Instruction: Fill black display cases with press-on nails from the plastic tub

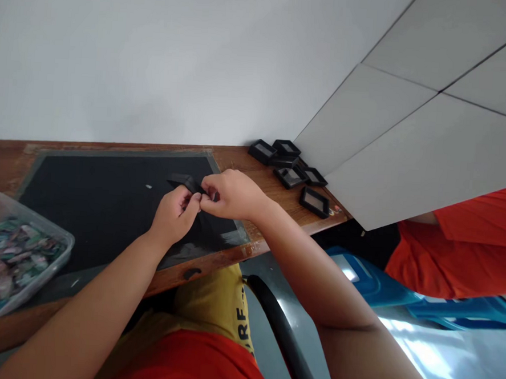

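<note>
Above a black mat (93, 208) on the wooden table, both my hands meet at a small black frame-like box (185, 181). My left hand (176, 213) is closed around its near side, thumb and fingers pressed together. From the right, my right hand (231, 194) pinches at its edge, fingertips touching those of the left. The fingers hide most of the box, so what lies between the right fingertips is hard to make out. A small pale scrap (149, 186) lies on the mat left of the hands.
Several black frame-like boxes (314, 202) with clear windows lie at the table's right end. A clear plastic tub (67, 241) of green and pinkish pieces stands at left. A white partition (392, 158) borders the right, with a person in an orange sleeve (459, 248) beyond it.
</note>
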The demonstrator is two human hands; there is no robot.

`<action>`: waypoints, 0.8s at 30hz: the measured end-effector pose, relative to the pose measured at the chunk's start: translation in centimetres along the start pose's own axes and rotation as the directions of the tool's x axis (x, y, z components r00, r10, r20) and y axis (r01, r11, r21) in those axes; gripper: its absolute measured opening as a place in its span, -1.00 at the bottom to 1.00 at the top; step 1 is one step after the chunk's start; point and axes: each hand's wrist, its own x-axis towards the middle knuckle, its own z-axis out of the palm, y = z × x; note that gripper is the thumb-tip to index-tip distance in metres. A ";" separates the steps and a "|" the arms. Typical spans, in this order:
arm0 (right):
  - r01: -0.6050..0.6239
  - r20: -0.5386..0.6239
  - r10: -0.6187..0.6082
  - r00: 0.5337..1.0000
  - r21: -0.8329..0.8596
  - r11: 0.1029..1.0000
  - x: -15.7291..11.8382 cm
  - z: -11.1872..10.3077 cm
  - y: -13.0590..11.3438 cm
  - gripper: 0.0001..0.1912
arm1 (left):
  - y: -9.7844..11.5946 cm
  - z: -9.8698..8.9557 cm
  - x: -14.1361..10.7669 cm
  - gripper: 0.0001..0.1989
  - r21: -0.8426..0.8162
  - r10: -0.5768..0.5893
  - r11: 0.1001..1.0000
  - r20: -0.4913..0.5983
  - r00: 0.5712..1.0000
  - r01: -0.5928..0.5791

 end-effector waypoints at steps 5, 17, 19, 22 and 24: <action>0.002 0.077 0.004 0.997 -0.080 0.997 -0.8 -0.2 0.0 -0.80 | 0.1 -0.1 -0.4 -0.74 0.107 0.058 0.992 0.026 0.998 -0.060; 0.035 0.079 -0.026 0.997 -0.116 0.993 -2.7 0.4 0.0 -0.71 | 0.6 -0.8 -1.1 -0.73 0.215 0.172 0.954 0.180 0.969 -0.210; 0.043 0.080 -0.035 0.996 -0.112 0.993 -2.7 0.7 0.2 -0.70 | 0.6 -0.8 -1.1 -0.73 0.224 0.165 0.952 0.193 0.967 -0.207; 0.032 0.084 -0.024 0.996 -0.101 0.994 -2.9 1.3 0.8 -0.68 | 0.6 -0.4 -0.8 -0.73 0.231 0.149 0.952 0.214 0.965 -0.199; 0.014 0.085 -0.007 0.996 -0.091 0.996 -3.1 1.7 1.4 -0.67 | 0.5 0.0 -0.5 -0.71 0.229 0.142 0.954 0.225 0.964 -0.194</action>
